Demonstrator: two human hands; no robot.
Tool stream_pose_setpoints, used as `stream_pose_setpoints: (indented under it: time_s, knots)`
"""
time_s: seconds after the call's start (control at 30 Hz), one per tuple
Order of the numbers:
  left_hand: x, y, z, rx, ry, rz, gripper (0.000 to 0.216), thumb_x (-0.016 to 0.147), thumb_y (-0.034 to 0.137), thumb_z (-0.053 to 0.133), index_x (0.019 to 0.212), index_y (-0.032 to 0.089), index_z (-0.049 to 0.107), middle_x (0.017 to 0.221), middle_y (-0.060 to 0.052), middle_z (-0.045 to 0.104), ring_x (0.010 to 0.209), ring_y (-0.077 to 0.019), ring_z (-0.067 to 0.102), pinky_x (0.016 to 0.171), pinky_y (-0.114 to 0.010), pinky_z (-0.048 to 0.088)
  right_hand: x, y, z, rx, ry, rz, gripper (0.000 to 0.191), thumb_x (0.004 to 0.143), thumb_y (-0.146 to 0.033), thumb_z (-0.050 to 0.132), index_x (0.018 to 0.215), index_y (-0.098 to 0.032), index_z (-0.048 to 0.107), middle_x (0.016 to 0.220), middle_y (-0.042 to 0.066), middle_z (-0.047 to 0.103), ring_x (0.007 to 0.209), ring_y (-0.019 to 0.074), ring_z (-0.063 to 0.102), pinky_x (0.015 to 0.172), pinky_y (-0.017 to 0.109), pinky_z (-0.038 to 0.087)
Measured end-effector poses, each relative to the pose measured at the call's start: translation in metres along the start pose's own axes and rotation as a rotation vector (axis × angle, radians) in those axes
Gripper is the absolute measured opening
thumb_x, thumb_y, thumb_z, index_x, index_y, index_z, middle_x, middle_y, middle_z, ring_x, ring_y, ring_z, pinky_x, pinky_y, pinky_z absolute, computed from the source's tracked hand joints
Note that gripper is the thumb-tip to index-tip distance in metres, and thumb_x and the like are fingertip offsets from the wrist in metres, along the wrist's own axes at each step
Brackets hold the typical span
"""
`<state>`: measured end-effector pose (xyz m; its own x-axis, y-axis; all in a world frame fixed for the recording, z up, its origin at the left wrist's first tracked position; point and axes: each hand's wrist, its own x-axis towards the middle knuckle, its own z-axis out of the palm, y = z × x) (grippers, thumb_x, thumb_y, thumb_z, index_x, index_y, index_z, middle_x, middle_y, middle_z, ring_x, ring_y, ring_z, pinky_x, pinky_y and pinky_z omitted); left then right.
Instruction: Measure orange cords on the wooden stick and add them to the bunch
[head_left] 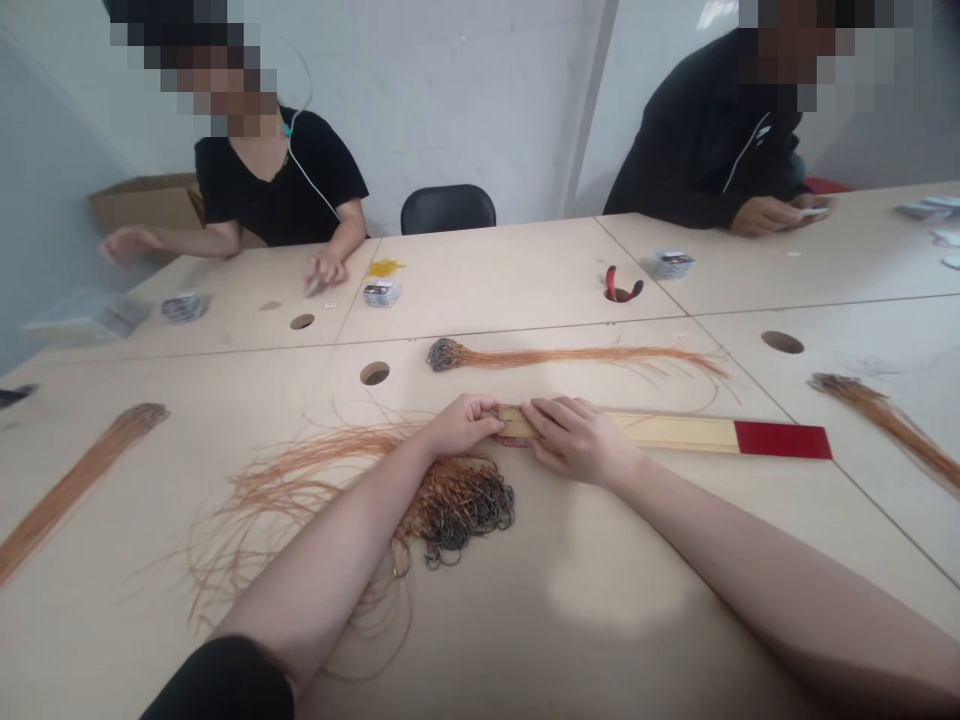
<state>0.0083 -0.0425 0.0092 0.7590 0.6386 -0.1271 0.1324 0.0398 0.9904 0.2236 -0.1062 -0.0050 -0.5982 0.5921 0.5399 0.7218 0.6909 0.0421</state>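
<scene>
A long flat pale-yellow strip with a dark red end (pixel 697 432) lies across the table in front of me. My left hand (pixel 466 425) is at the strip's left end, thumb and fingers pinched together; whatever sits between the fingertips is too small to make out. My right hand (pixel 574 440) grips the strip just beside it, fingers bent over the top and thumb hidden. Below my hands lies a heap of dark fish hooks (pixel 469 505) on loose orange lines, which fan out to the left under my left forearm. Something small and reddish shows under the strip's left end.
Tied bundles of hooks with orange line lie beyond my hands (pixel 446 355), at the left (pixel 82 480) and at the right (pixel 892 420). Red-handled pliers (pixel 621 290) stand in a table hole. Two people sit opposite, near small stacked packs (pixel 382 292). Another round hole (pixel 375 373) is nearby.
</scene>
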Motion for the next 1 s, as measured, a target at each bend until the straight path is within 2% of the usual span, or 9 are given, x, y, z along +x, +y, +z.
stream_pose_setpoints:
  time_s: [0.13, 0.37, 0.53, 0.67, 0.8, 0.9, 1.0]
  knots:
    - [0.000, -0.001, -0.001, 0.008, -0.014, -0.001, 0.015, 0.076, 0.021, 0.058, 0.085, 0.010, 0.060, 0.070, -0.002, 0.064, 0.063, -0.0103, 0.057, 0.060, -0.020, 0.043, -0.001, 0.000, 0.000, 0.001, 0.006, 0.002, 0.042, 0.086, -0.027, 0.046, 0.124, -0.010, 0.049, 0.108, 0.014, 0.059, 0.096, 0.0230, 0.054, 0.079, 0.037, 0.047]
    - [0.002, 0.000, -0.001, 0.018, -0.015, -0.018, 0.020, 0.078, 0.025, 0.057, 0.091, 0.010, 0.060, 0.076, -0.003, 0.065, 0.065, -0.0100, 0.057, 0.062, -0.020, 0.042, 0.002, 0.000, -0.001, 0.012, 0.015, 0.022, 0.041, 0.085, -0.028, 0.047, 0.122, -0.009, 0.052, 0.104, 0.014, 0.060, 0.091, 0.0226, 0.055, 0.077, 0.037, 0.049]
    - [0.001, 0.004, -0.002, 0.077, -0.022, -0.034, 0.023, 0.079, 0.027, 0.056, 0.093, 0.009, 0.060, 0.074, -0.003, 0.064, 0.063, -0.0097, 0.055, 0.058, -0.019, 0.041, 0.003, -0.002, 0.000, 0.113, -0.012, 0.090, 0.041, 0.084, -0.028, 0.050, 0.122, -0.012, 0.052, 0.105, 0.014, 0.059, 0.094, 0.0225, 0.056, 0.081, 0.038, 0.049]
    - [0.001, 0.006, -0.001, 0.083, -0.079, -0.040, 0.024, 0.079, 0.025, 0.056, 0.096, 0.008, 0.061, 0.081, -0.006, 0.067, 0.073, -0.0133, 0.061, 0.064, -0.022, 0.044, 0.005, -0.006, -0.005, 0.320, -0.001, 0.246, 0.033, 0.085, -0.031, 0.052, 0.114, -0.016, 0.059, 0.103, 0.011, 0.061, 0.089, 0.0196, 0.058, 0.080, 0.035, 0.049]
    - [0.002, 0.007, 0.000, 0.052, -0.107, -0.042, 0.024, 0.079, 0.023, 0.056, 0.098, 0.009, 0.060, 0.089, -0.009, 0.068, 0.082, -0.0158, 0.062, 0.073, -0.025, 0.046, 0.015, -0.003, -0.011, 0.559, 0.006, 0.455, 0.022, 0.086, -0.030, 0.052, 0.094, -0.020, 0.070, 0.089, 0.007, 0.067, 0.078, 0.0160, 0.061, 0.070, 0.029, 0.050]
    - [0.002, 0.008, 0.000, 0.084, -0.082, -0.033, 0.022, 0.079, 0.023, 0.056, 0.095, 0.009, 0.061, 0.085, -0.006, 0.067, 0.080, -0.0155, 0.063, 0.070, -0.024, 0.046, 0.023, 0.005, -0.010, 0.685, -0.073, 0.592, 0.018, 0.081, -0.032, 0.058, 0.084, -0.021, 0.072, 0.080, 0.004, 0.069, 0.070, 0.0166, 0.062, 0.061, 0.027, 0.049]
    - [0.003, 0.010, 0.000, 0.113, -0.076, -0.036, 0.021, 0.078, 0.024, 0.056, 0.092, 0.010, 0.061, 0.075, -0.003, 0.064, 0.076, -0.0143, 0.062, 0.066, -0.022, 0.045, 0.027, 0.012, -0.008, 0.734, -0.151, 0.688, 0.019, 0.077, -0.033, 0.061, 0.085, -0.020, 0.071, 0.076, 0.003, 0.069, 0.067, 0.0160, 0.063, 0.057, 0.025, 0.047]
